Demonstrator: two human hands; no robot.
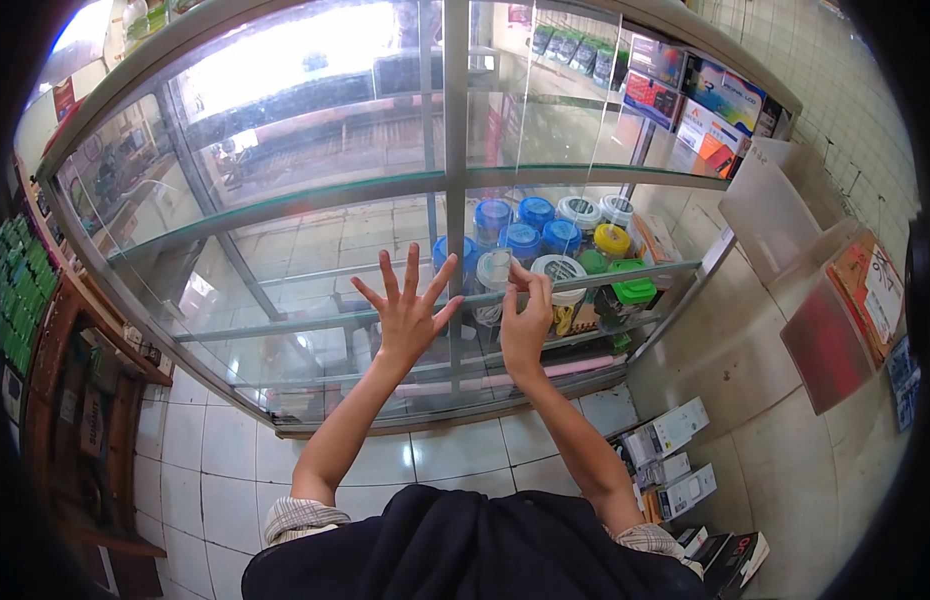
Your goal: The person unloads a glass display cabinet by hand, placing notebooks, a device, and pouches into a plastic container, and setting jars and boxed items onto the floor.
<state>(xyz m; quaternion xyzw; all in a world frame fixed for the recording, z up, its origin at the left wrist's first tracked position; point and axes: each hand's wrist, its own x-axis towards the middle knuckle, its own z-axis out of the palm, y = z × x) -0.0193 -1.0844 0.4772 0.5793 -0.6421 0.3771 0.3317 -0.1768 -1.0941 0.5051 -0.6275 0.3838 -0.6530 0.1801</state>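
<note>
My left hand (409, 318) is raised in front of the glass cabinet (455, 120), its fingers spread wide and nothing in it. Beside it on the right, my right hand (526, 322) is closed in a pinch, thumb and fingertips together; what it holds, if anything, is too small and see-through to make out. Behind both hands, on a shelf inside the cabinet, stand several jars: a blue-lidded jar (536, 211), a white-lidded jar (559, 268), a yellow-lidded jar (612, 240) and a green-lidded container (633, 291).
Printed boxes (724, 95) sit at the cabinet's upper right. Clear plastic holders (785, 205) hang on the right wall. White packages (675, 428) stand on the floor at right. A wooden shelf (60, 400) with green packs (23, 285) above it is at left.
</note>
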